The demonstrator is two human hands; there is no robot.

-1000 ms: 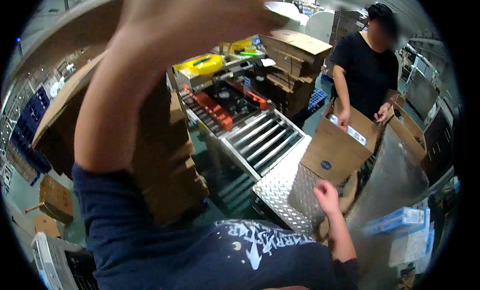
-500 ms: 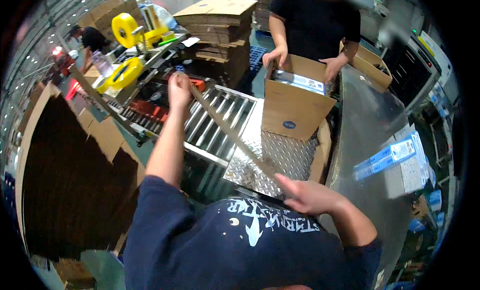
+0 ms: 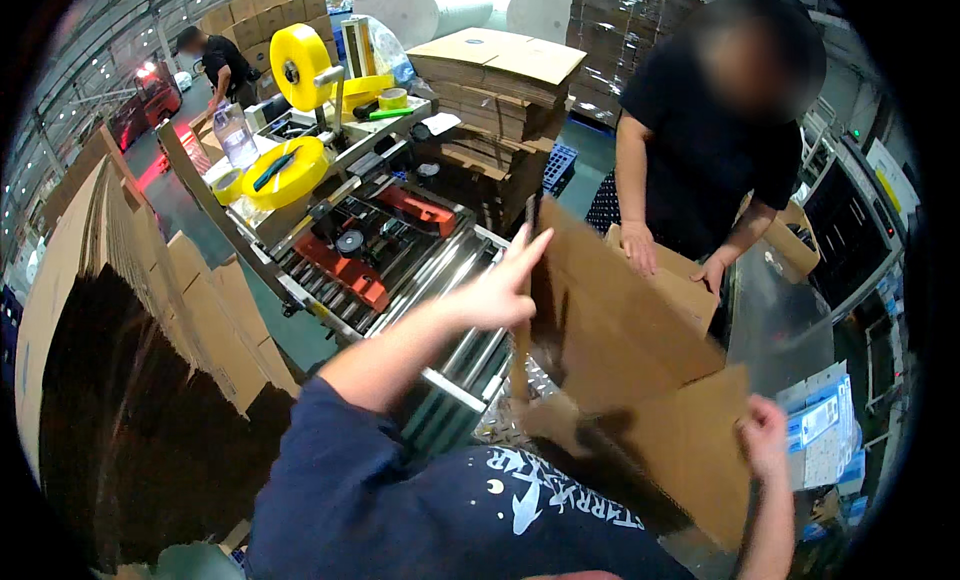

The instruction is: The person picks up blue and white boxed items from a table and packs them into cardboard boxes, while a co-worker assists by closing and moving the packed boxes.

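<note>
Cardboard carton (image 3: 630,330), brown and partly opened out, is held tilted in front of the person, above the patterned metal plate (image 3: 500,420), between the near end of the roller conveyor (image 3: 455,389) and the left edge of the metal surface (image 3: 785,325). The left hand (image 3: 495,295) is at the carton's left edge with two fingers stretched along it; whether they pinch the board cannot be told. The right hand (image 3: 765,435) has its fingers curled in narrowly at the outer edge of the right-hand panel, seemingly gripping it. Judging by its thin walls and with no contents in view, the carton should be light, fairly stiff across each panel but floppy at the creases, so it could fold or skew if held on one side only. The board is probably dry and not very slippery, though its edges may crush under a hard squeeze. Opposite panel edges, near the corners, look like the best places to take hold. Just beyond it, a co-worker (image 3: 710,145) has both hands on another carton (image 3: 685,288); blue-and-white packages (image 3: 822,420) lie near the right hand.
</note>
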